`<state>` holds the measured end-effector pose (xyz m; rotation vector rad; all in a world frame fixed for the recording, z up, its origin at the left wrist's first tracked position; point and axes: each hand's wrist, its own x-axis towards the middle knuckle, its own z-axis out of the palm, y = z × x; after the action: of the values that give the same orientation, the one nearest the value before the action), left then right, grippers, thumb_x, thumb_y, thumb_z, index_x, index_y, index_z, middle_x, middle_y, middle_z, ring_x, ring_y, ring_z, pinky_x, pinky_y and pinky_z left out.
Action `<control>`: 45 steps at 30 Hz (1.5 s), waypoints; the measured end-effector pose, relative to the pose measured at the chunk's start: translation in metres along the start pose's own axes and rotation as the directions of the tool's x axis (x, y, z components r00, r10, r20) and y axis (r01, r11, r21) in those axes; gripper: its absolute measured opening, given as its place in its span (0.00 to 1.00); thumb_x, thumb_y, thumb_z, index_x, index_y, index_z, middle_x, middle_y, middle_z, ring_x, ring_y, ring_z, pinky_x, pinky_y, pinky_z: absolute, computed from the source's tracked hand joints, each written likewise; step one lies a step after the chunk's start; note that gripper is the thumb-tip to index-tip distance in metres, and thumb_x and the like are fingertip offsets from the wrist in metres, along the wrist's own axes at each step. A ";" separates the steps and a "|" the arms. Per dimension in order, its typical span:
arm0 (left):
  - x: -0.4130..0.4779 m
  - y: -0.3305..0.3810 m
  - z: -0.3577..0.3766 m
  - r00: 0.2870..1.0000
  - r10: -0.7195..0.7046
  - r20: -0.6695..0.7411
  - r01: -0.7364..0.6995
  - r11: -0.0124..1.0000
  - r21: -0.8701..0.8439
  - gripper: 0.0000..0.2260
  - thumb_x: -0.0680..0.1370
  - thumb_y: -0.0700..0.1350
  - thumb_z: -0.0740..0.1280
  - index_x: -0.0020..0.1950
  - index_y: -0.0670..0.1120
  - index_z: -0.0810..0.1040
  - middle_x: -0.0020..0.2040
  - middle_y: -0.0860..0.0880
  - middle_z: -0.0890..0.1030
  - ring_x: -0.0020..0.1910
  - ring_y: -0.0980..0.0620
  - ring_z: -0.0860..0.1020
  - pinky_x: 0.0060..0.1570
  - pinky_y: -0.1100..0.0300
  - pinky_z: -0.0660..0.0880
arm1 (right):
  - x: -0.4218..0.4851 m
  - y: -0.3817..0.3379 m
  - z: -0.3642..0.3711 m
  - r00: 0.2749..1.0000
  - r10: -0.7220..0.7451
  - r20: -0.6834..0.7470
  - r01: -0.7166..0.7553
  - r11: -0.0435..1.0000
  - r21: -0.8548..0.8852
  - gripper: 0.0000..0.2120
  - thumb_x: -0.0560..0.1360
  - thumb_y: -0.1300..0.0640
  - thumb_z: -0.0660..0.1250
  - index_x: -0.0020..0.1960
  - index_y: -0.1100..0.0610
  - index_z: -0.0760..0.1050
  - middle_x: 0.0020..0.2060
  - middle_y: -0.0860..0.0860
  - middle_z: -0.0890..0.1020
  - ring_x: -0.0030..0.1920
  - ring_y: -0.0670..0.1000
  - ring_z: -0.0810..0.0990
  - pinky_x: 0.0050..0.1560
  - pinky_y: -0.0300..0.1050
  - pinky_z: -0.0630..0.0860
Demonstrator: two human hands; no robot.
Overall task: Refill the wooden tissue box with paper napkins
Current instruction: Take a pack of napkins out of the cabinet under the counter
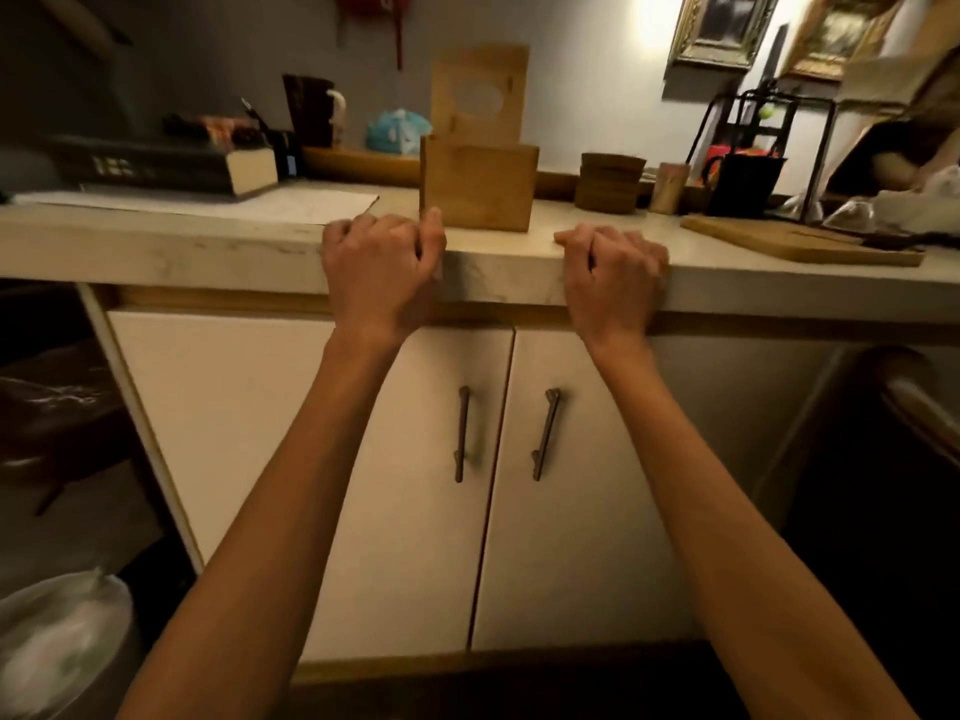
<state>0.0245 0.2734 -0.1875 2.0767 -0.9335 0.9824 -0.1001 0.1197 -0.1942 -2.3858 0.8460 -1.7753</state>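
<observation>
The wooden tissue box (478,192) stands on the pale counter (234,246) near its front edge. Its lid (480,93), with an oval hole, is raised upright behind it. My left hand (382,265) rests on the counter edge just left of the box, thumb near its lower left corner. My right hand (613,272) rests on the edge to the right of the box, apart from it. The fingers of both hands are loosely curled and hold nothing. I cannot see inside the box. No napkins are plainly visible.
A pale blue plastic packet (397,129) lies behind the box. A thick book (171,166) and paper sheet lie at the left, stacked wooden cups (610,181) and a cutting board (800,241) at the right. Two cabinet doors with handles (461,433) are below. A lined bin (57,646) stands lower left.
</observation>
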 end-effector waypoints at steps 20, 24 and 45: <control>-0.141 0.024 -0.031 0.646 -0.568 0.511 0.757 0.387 -0.527 0.35 0.77 0.63 0.60 0.78 0.52 0.51 0.78 0.42 0.54 0.74 0.40 0.60 0.71 0.43 0.64 | -0.221 -0.029 -0.039 0.492 -0.014 0.870 -0.782 0.431 0.450 0.30 0.75 0.75 0.58 0.73 0.55 0.67 0.69 0.51 0.73 0.68 0.49 0.72 0.64 0.43 0.70; -0.138 0.021 -0.074 0.464 -0.628 0.625 0.860 0.150 -0.488 0.45 0.67 0.60 0.71 0.76 0.55 0.48 0.74 0.41 0.59 0.70 0.38 0.65 0.63 0.37 0.72 | -0.268 -0.047 -0.100 0.414 -0.339 0.845 -0.709 0.461 0.533 0.32 0.76 0.71 0.57 0.65 0.38 0.73 0.62 0.36 0.76 0.63 0.40 0.75 0.60 0.37 0.75; -0.119 -0.139 -0.258 0.229 -0.631 0.742 0.609 0.687 0.396 0.28 0.72 0.39 0.72 0.68 0.50 0.65 0.59 0.45 0.77 0.56 0.42 0.80 0.56 0.43 0.80 | -0.275 -0.185 0.008 0.133 -0.432 0.892 -0.871 0.378 0.313 0.13 0.81 0.65 0.58 0.62 0.67 0.76 0.41 0.54 0.82 0.39 0.51 0.80 0.42 0.42 0.75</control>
<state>-0.0118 0.5878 -0.1895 2.6073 -0.3232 -0.5799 -0.0730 0.3981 -0.3714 -1.5840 -0.0205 0.0754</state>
